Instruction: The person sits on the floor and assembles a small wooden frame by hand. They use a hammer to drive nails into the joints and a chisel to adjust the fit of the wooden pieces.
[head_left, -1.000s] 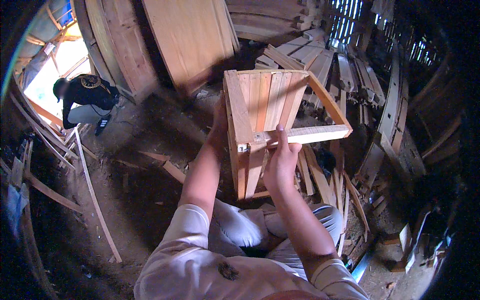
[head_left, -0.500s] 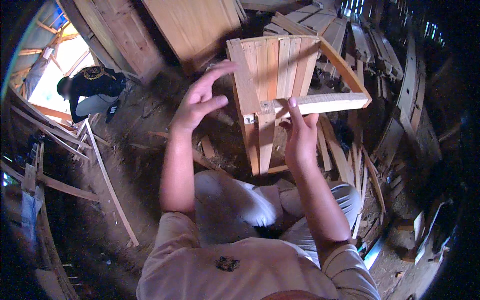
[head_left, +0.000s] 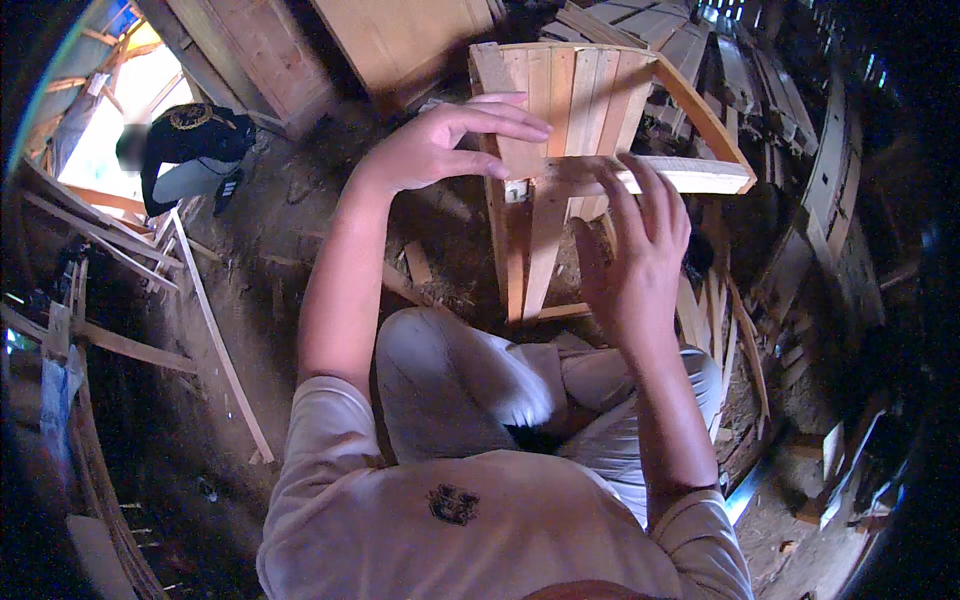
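A wooden chair frame with a slatted panel (head_left: pixel 565 85) stands on the floor in front of my crossed legs. Its pale crosspiece (head_left: pixel 690 176) runs to the right from the near corner, where a small notch shows in the post (head_left: pixel 517 192). My left hand (head_left: pixel 455 145) is beside the left upright, fingers stretched and thumb apart, with nothing in it; whether the fingertips touch the wood, I cannot tell. My right hand (head_left: pixel 645 245) is at the near side of the crosspiece, its fingers spread and their tips over the wood.
Another person (head_left: pixel 200 150) bends low at the far left by a bright opening. Large wooden panels (head_left: pixel 400 45) lean at the back. Stacked boards (head_left: pixel 690 50) lie at the far right. A long thin strip (head_left: pixel 225 350) lies on the earth floor at left, among wood scraps.
My left hand has moved right to the frame's upright. My right hand has loosened from the crosspiece, its fingers now spread. The frame appears slightly higher and farther right in view.
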